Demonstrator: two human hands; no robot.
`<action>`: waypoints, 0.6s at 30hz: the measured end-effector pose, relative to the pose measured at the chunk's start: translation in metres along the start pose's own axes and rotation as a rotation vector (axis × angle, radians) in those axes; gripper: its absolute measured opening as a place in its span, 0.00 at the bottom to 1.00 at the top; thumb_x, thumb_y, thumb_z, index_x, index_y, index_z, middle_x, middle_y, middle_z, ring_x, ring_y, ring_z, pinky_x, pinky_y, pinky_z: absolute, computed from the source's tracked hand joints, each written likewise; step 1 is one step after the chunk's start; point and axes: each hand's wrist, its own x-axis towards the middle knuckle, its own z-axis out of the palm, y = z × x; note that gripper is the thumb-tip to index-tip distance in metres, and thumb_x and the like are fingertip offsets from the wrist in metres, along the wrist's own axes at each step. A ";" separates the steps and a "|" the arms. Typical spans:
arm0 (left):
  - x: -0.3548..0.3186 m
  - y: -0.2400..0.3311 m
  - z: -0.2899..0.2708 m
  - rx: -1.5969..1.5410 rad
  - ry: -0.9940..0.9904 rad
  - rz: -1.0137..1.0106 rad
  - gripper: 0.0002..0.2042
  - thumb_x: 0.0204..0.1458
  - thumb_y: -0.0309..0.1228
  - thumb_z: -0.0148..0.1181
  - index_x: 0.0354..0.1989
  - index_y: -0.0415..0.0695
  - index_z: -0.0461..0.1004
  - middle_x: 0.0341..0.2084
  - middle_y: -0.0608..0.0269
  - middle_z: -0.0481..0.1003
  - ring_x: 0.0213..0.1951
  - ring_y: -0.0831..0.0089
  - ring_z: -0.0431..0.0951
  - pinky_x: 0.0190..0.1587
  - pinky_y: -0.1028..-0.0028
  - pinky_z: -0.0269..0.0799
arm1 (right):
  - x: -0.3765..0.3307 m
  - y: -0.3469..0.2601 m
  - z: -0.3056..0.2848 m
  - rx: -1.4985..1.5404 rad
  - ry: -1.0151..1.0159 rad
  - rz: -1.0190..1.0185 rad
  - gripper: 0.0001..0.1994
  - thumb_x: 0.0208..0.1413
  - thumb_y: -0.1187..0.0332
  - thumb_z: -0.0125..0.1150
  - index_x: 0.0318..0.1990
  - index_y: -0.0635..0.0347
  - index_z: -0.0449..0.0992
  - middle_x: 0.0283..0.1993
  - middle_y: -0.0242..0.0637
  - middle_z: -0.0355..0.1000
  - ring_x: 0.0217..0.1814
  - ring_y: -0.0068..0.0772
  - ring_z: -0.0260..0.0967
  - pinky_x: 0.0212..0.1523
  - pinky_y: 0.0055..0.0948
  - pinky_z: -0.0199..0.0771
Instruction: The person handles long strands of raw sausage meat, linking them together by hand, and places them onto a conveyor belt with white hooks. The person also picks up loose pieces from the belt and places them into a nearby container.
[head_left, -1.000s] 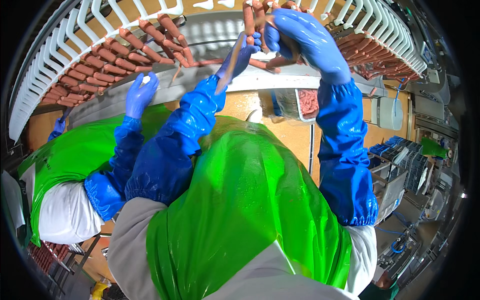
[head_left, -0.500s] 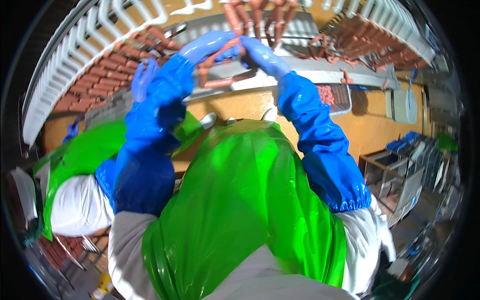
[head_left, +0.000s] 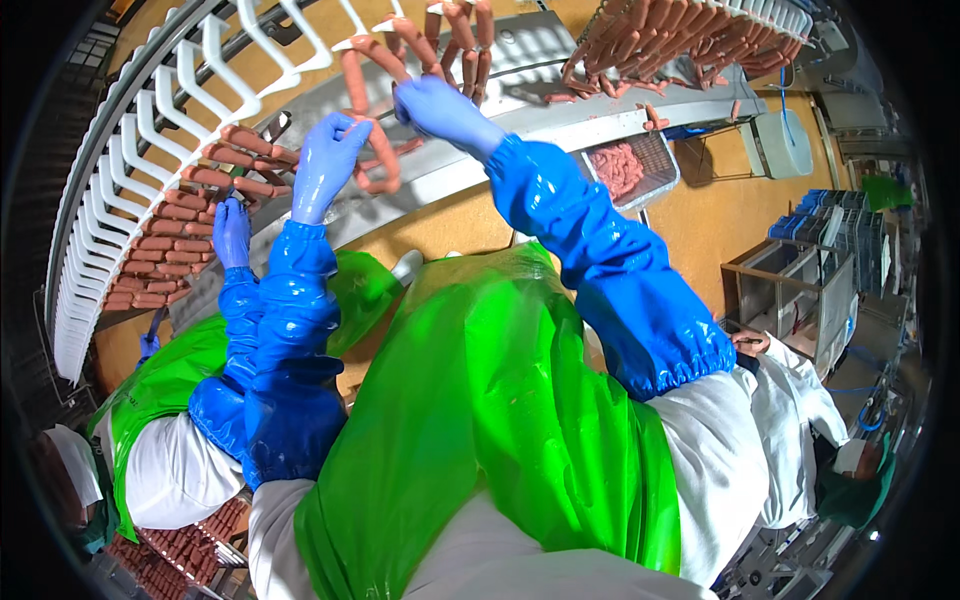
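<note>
Brightness: bright, even indoor light across the whole scene.
Shadows: soft and faint, no hard edges.
Glare: white sheen on the blue sleeves (head_left: 610, 260) and the green apron (head_left: 480, 400).
Distortion: strong fisheye; the white hook rail (head_left: 130, 170) bends along the rim, with black corners outside the circle.
Focus: centre sharp, edges softer.

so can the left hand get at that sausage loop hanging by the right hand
Probably yes. The left hand is raised, fingers spread, right beside the sausage loop that the right hand grips from above. Nothing lies between them; the co-worker's hand is lower and off to the left.
</note>
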 end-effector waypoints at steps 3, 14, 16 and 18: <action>0.017 -0.034 0.002 -0.422 -0.085 -0.213 0.12 0.62 0.37 0.55 0.41 0.39 0.74 0.33 0.65 0.74 0.34 0.78 0.75 0.40 0.77 0.73 | -0.004 -0.049 0.010 -0.392 -0.015 -0.262 0.16 0.60 0.60 0.46 0.34 0.63 0.75 0.30 0.48 0.74 0.31 0.51 0.73 0.36 0.47 0.71; -0.013 0.071 -0.004 -0.060 0.292 0.016 0.10 0.58 0.30 0.61 0.41 0.36 0.81 0.36 0.64 0.80 0.37 0.78 0.77 0.44 0.78 0.71 | -0.025 0.045 0.041 -0.176 0.116 -0.119 0.21 0.52 0.59 0.63 0.51 0.60 0.72 0.48 0.51 0.70 0.50 0.54 0.69 0.50 0.46 0.70; -0.015 0.082 -0.011 -0.132 0.317 0.055 0.10 0.57 0.31 0.61 0.41 0.37 0.81 0.35 0.65 0.80 0.35 0.80 0.75 0.42 0.78 0.70 | -0.030 0.054 0.045 0.039 -0.147 0.001 0.20 0.53 0.57 0.63 0.49 0.61 0.74 0.47 0.50 0.72 0.49 0.52 0.71 0.51 0.43 0.70; -0.002 0.035 -0.008 -0.322 0.415 0.118 0.14 0.58 0.35 0.60 0.47 0.39 0.79 0.39 0.66 0.78 0.35 0.81 0.72 0.39 0.79 0.68 | -0.058 0.053 0.058 0.300 0.083 0.009 0.16 0.57 0.60 0.60 0.45 0.65 0.76 0.39 0.47 0.76 0.42 0.45 0.75 0.46 0.40 0.72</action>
